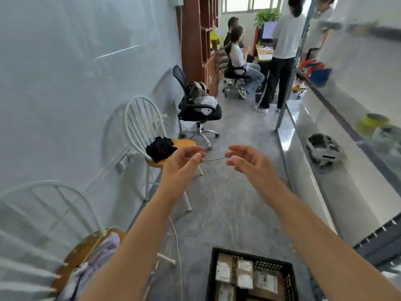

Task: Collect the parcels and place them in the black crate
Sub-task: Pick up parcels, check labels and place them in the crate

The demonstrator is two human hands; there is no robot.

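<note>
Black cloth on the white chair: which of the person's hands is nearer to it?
Left. The left hand, pinching a thin strand, is just right of the black cloth; the right hand, holding the strand's other end, is farther right, over the floor.

- A white spindle-back chair (43, 213) stands near left, with lilac cloth (102, 248) heaped on its wooden seat.
- A second white chair (141, 118) stands farther along the left wall, with black cloth (160, 148) on its seat.
- A black office chair (195, 111) beyond it carries a bag (197, 90).
- Far off, two seated people (236, 48) face a desk; a standing person (282, 61) is just right of them.
- A helmet (325, 148) lies on the right behind glass.
- A thin dark wire (214, 159) stretches level above the grey floor (238, 203).
</note>
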